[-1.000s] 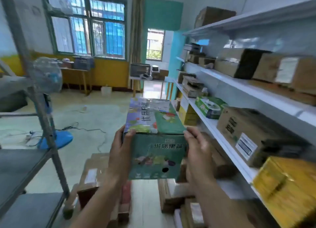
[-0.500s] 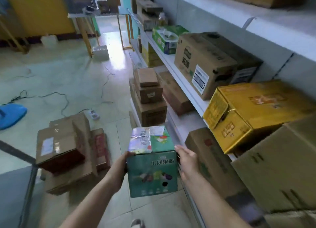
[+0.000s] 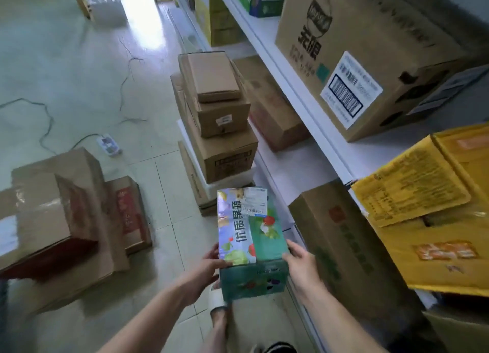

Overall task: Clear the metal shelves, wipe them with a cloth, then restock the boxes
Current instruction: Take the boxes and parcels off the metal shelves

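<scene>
Lower and nearer the shelving than a moment ago, the green box [image 3: 248, 233] is being held level above the floor [image 3: 79, 74], with its printed top facing up. It is being clamped from both sides. The left hand [image 3: 209, 262] is being curled round its left near corner, and the right hand [image 3: 301, 265] is being wrapped round its right edge, thumb on top, so both grips are being closed on the box. The box is being held just beside the front of the lower shelf [image 3: 285, 172], next to a brown carton [image 3: 338, 241] that is standing there. Just ahead of it, a stack of brown boxes [image 3: 219, 119] is standing against the shelving. On the middle shelf [image 3: 291, 93], a big barcoded carton [image 3: 357, 48] and a yellow box [image 3: 423, 207] are being stored. Off to the left, taped cartons [image 3: 53, 215] and a power strip [image 3: 109, 144] are lying on the floor.
</scene>
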Available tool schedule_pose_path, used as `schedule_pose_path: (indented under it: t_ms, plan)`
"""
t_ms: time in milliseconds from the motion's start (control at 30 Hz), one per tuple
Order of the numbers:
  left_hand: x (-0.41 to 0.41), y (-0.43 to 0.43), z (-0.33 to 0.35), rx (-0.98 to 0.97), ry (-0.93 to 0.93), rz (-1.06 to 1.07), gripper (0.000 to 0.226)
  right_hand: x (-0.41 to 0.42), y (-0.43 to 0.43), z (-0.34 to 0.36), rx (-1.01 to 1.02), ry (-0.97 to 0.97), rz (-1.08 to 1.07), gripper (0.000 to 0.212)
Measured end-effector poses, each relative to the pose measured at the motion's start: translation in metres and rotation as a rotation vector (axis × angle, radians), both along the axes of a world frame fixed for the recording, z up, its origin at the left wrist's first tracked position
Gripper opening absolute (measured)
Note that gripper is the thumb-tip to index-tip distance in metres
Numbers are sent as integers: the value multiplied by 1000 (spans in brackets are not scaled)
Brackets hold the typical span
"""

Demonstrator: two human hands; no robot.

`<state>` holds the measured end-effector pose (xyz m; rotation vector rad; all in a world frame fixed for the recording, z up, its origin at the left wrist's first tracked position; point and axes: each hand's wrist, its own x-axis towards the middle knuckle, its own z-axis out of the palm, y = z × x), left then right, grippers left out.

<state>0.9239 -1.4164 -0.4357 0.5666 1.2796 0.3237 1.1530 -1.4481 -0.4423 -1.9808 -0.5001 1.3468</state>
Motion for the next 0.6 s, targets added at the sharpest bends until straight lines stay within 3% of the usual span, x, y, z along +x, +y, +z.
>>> schedule_pose_path:
  t_ms: [167, 367, 600]
  plan:
    - [15, 48, -68, -4, 0, 49, 67, 10, 58, -56, 41, -22, 2, 42]
    - [38, 76, -183, 133, 31, 117, 81, 37, 103, -180, 64, -141, 223, 45]
    - [63, 56, -229, 201, 129, 87, 85, 71, 105, -218, 83, -175, 230, 52]
